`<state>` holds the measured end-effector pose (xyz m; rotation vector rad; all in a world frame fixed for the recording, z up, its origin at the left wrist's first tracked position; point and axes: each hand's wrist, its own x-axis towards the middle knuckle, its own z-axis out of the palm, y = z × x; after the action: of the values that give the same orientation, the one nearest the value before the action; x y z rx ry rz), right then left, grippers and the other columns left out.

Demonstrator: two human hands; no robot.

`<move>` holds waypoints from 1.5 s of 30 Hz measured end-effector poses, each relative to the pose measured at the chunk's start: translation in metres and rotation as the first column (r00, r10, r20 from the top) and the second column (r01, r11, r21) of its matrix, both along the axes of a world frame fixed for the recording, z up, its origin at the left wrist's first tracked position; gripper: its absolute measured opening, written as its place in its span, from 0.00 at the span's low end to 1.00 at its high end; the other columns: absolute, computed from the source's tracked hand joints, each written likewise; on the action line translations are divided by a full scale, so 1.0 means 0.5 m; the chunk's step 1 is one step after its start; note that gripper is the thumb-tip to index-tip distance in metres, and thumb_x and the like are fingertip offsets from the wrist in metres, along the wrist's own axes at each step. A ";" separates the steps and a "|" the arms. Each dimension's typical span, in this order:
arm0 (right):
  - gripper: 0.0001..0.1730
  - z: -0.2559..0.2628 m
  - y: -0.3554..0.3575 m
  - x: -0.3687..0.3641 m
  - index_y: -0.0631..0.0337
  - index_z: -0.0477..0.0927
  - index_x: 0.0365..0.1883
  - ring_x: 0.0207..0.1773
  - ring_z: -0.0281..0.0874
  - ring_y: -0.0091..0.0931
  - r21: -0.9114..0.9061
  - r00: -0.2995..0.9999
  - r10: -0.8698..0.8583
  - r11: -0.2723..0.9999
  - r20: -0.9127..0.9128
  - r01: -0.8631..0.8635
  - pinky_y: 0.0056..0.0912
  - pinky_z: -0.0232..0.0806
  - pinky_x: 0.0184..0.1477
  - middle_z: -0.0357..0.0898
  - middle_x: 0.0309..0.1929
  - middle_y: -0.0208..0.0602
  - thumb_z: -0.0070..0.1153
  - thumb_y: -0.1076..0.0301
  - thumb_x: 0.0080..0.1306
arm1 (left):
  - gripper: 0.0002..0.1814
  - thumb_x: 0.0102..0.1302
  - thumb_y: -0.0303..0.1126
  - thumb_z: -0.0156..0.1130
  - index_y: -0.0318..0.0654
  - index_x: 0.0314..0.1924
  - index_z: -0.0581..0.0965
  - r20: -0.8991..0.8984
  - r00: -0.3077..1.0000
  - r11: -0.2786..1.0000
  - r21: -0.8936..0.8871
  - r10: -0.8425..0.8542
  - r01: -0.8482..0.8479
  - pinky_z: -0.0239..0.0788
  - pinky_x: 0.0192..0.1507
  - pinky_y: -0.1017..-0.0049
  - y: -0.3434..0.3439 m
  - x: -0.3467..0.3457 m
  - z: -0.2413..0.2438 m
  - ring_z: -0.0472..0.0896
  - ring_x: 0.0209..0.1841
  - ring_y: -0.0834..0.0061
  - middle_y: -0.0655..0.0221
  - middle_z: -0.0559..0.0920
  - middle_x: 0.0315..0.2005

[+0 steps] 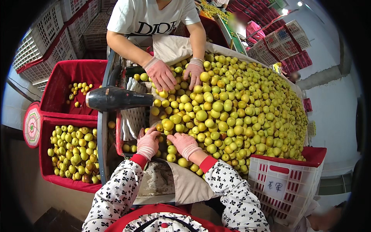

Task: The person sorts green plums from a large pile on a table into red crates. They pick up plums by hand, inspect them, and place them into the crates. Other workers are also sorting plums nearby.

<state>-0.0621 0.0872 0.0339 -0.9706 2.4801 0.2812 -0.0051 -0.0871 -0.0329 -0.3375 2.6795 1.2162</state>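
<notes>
A large heap of small yellow-green fruits (232, 116), apparently jujubes, covers the sorting table before me. My left hand (148, 142), in a striped fingerless glove, is at the heap's near left end, its fingertips by a few fruits. Whether it grips one is hard to tell. To its right, my right hand (184, 144) lies palm down over the fruits with its fingers spread, apparently holding nothing. A red-rimmed tray (118, 133) lies left of my left hand, with white foam netting (132, 116) behind it.
Across the table, a co-worker's two gloved hands (176, 74) touch the fruits. A black hair dryer (120, 99) juts over the left edge. Two red-lined crates (69, 116) with fruits stand at left. A white plastic crate (285, 185) is at lower right; beige cloth (188, 182) drapes the near edge.
</notes>
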 end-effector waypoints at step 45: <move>0.29 0.050 -0.020 0.028 0.46 0.72 0.63 0.44 0.81 0.43 -0.267 0.997 -0.014 0.963 0.071 0.033 0.50 0.75 0.43 0.79 0.48 0.40 0.56 0.57 0.62 | 0.17 0.51 0.42 0.65 0.64 0.44 0.81 -0.632 0.565 0.841 -0.477 -0.531 0.258 0.69 0.43 0.60 -0.050 -0.113 0.107 0.74 0.51 0.68 0.80 0.77 0.42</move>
<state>-0.0481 0.0770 0.0587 -1.0367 2.5075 -0.0992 -0.0618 -0.1120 0.0207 0.9431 3.3449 0.8416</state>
